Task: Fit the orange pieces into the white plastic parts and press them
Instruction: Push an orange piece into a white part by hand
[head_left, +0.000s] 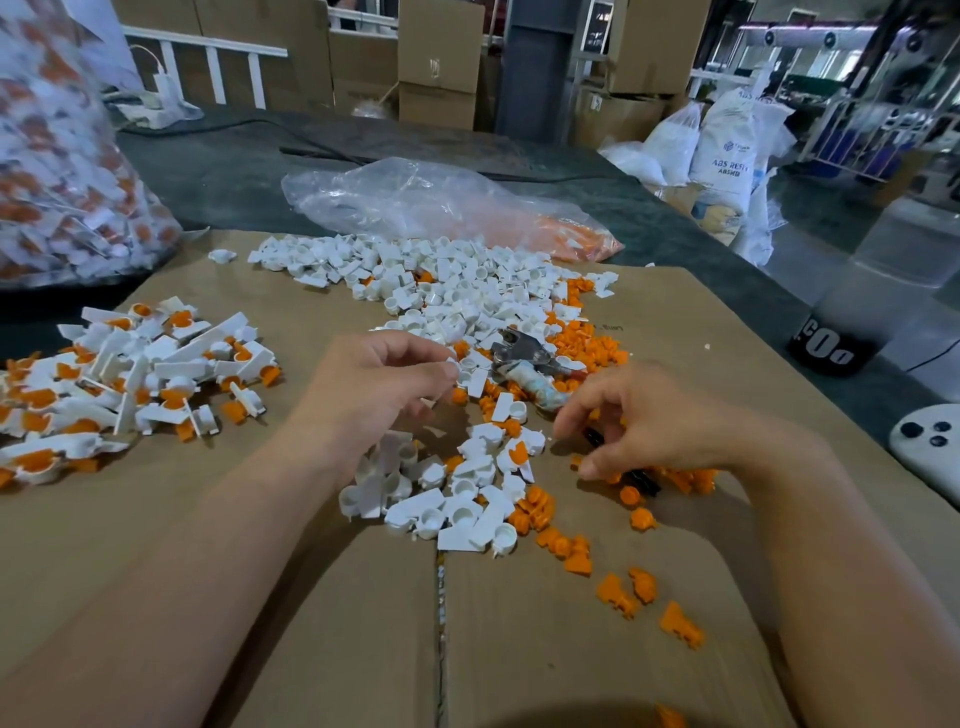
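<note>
Far from done, I judge: a pile of fitted parts (135, 374) lies left on the cardboard (156, 519), and heaps of loose white parts (441, 280) and orange pieces (576, 343) remain. The left hand (374, 384) pinches a white part (453, 365). The right hand (644, 426) curls over orange pieces, its grip unclear.

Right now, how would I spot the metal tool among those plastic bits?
On the brown cardboard sheet, find where the heap of white parts meets the loose orange pieces. The metal tool lies right there: the only grey, shiny thing, its handle wrapped in pale tape.
</note>
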